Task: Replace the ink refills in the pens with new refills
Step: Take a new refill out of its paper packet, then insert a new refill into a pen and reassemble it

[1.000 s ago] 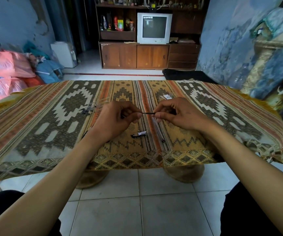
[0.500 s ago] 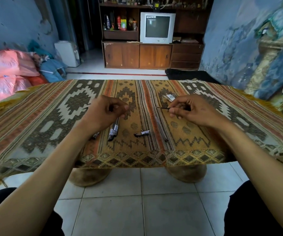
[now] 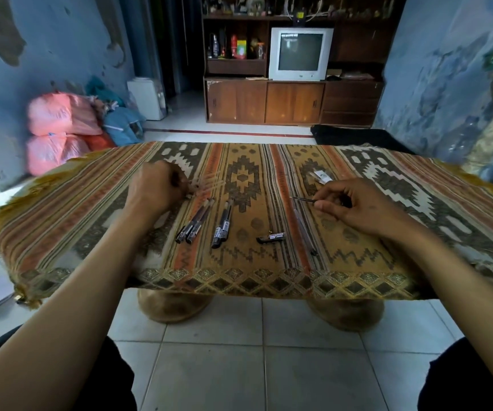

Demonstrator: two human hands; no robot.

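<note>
Four dark plastic pens (image 3: 206,223) lie on patterned woven tablecloth (image 3: 387,232). Right hand (image 3: 355,207) pinches thin black ink refill (image 3: 303,199); left hand (image 3: 153,189) curled, probably gripping blurred clear barrel (image 3: 206,183).

Left hand (image 3: 153,188) curled, right hand (image 3: 355,203) in pinching grip.

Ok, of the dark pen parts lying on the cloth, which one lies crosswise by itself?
The short black piece, alone between the pen pairs and the right hand; the pens lie lengthwise in pairs.
</note>
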